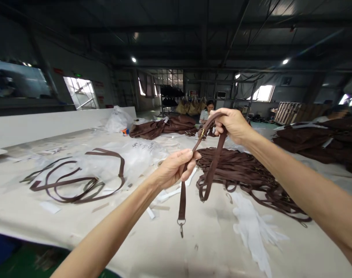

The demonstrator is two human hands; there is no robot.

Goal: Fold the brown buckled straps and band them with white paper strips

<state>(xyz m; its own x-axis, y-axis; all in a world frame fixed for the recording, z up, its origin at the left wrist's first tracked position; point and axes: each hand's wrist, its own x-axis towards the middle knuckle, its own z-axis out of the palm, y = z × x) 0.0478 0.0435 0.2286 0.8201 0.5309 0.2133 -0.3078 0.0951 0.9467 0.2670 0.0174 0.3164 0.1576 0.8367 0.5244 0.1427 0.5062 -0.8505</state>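
Observation:
A long brown strap (pixel 213 170) is held up over the table between my two hands. My left hand (pixel 177 166) pinches it near the middle of the view, and its short end hangs below with a metal clip (pixel 181 228). Higher and to the right, my right hand (pixel 229 124) grips the strap where it bends over, just past a brass-coloured buckle (pixel 203 134). From there a loop hangs down. Behind and right of the loop lies a large pile of brown straps (pixel 239 170) on the table.
More loose straps (pixel 77 189) lie coiled at the left beside clear plastic sheeting (pixel 135 154). White gloves (pixel 254 227) rest at the front right of the table (pixel 152 251). Brown bags (pixel 170 125) are heaped at the back and right. A person (pixel 204 114) sits beyond the table.

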